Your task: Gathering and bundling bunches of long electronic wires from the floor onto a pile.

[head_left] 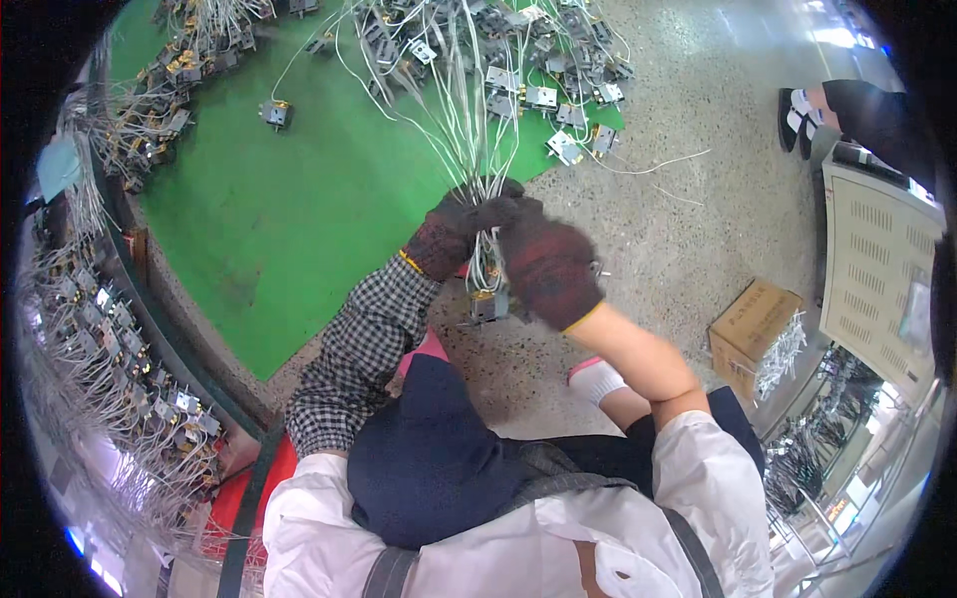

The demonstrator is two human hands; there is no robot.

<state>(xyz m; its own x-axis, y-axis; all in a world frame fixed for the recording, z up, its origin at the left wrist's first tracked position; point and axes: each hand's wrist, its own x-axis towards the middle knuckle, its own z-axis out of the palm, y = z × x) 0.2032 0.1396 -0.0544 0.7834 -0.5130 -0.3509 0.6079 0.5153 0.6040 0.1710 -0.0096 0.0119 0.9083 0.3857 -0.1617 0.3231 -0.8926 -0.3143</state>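
Thin, pale, flexible wires form a loose bundle of wires [469, 125] in front of the person, above the meeting of a smooth green mat [299, 189] and a speckled stone floor [648, 239]. Its long axis runs away from the body: the far end fans out toward a heap of small boxes [538, 97], hard, squarish and grey to black, while the near end bends in loops beneath the hands, beside another small grey block [488, 304].

The left hand [446, 236], in a dark knitted glove with a yellow edge, has its fingers curled closed around the bundle. The right hand [548, 261], gloved alike, lays bent fingers across the wires against the left fingers; its back and some blur hide how far they close, so I cannot tell. A checked cloth sleeve [369, 329] covers the left forearm.

To the right, a brown cardboard carton [746, 324] holds thin white strips [783, 359], near a beige cabinet [877, 264] with slotted vents.
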